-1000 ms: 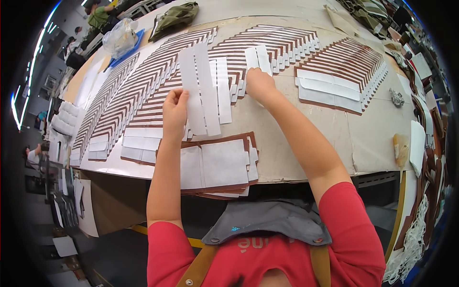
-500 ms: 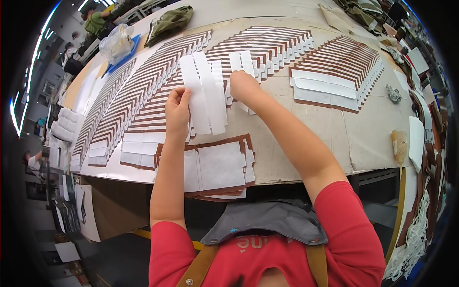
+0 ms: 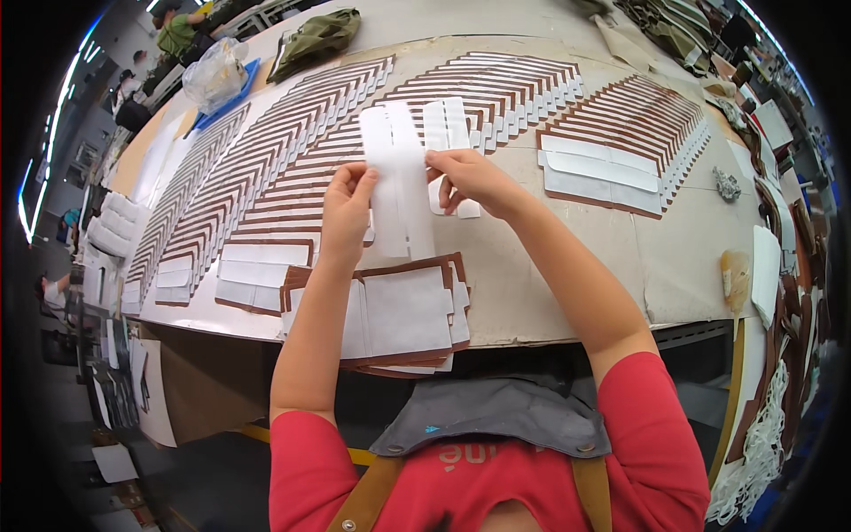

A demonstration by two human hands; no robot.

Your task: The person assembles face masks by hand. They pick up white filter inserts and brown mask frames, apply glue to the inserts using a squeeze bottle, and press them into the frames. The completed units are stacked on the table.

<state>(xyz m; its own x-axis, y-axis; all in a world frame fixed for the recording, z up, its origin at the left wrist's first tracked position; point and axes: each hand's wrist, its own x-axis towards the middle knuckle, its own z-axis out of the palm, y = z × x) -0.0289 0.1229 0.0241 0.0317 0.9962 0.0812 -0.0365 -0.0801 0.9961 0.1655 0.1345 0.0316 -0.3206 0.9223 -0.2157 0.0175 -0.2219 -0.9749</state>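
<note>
My left hand [image 3: 347,211] pinches the left edge of a white strip [image 3: 396,204] with a row of slots down its length. The strip stands upright above the table. At its right edge, the thumb and index finger of my right hand [image 3: 474,182] are pinched together, the other fingers curled below. Just behind that hand are another white slotted piece [image 3: 446,122] and small white tabs, partly covered. Nearer me, below the strip, lies a stack of white panels with brown borders [image 3: 403,310], partly hidden by my left forearm.
Overlapping rows of brown-edged white panels [image 3: 292,146] spread over the table [image 3: 532,266], with another fanned group [image 3: 603,168] at right. A blue tray with a plastic bag [image 3: 215,80] and a green cloth bundle [image 3: 315,43] are at the far left. Crumpled foil [image 3: 727,183] lies right.
The strip and my left hand have shifted slightly right. My right hand has come down from the white piece behind to the strip's right edge, its fingers loosening below.
</note>
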